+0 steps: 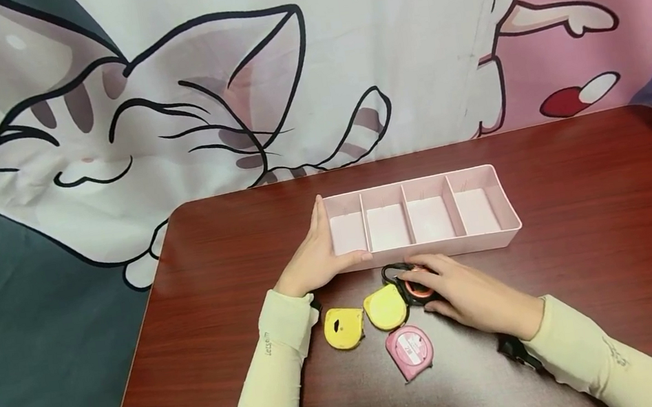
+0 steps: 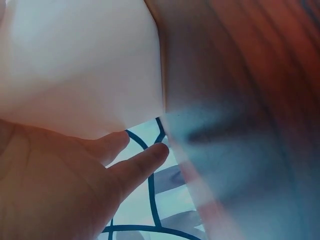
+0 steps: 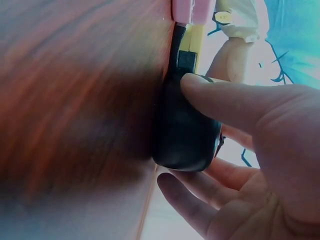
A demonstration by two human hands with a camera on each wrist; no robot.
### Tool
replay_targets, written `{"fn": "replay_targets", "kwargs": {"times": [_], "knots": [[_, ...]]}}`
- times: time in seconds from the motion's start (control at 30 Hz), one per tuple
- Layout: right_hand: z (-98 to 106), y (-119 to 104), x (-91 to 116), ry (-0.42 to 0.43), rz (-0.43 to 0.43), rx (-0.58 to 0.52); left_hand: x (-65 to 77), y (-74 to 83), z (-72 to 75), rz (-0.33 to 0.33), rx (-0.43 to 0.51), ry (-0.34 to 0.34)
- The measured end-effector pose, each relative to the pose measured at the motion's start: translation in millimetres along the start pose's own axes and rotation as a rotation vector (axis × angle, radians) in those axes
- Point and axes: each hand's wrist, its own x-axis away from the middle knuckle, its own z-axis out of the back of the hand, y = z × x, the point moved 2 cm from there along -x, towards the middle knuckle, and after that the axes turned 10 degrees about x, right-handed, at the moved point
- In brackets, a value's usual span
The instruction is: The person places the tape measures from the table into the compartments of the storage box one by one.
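A pale pink box with several compartments stands on the table. At its left end my left hand rests against the corner, its straight fingers along the end wall and the thumb on the front wall. My right hand grips a black tape measure with an orange ring, thumb on one side and fingers on the other. Beside it lies a yellow tape measure, with the black strap loop behind. Another yellow tape measure lies left of that one, and a pink tape measure lies nearer me.
The brown wooden table extends on both sides of the box. Behind its far edge hangs a cloth with a cartoon cat, next to a pink printed part.
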Motion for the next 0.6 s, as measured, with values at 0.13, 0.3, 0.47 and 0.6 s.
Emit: {"fn": "replay_targets", "kwargs": {"times": [0.13,0.3,0.47,0.6], "knots": [[-0.8,0.1,-1.0,-0.004,0.001,-0.007,-0.8,-0.9,-0.5,0.002,-0.003,-0.001],[-2.1,0.7,-1.8,0.005,0.009,-0.018,-0.9,-1.7,-0.1,0.009,0.000,0.001],[-2.5,0.8,-1.8,0.019,0.022,-0.024,-0.4,-1.3,0.0,0.011,0.000,0.000],[-2.5,0.8,-1.7,0.018,0.022,-0.021,-0.3,-1.0,-0.4,0.004,0.008,0.003]]}}
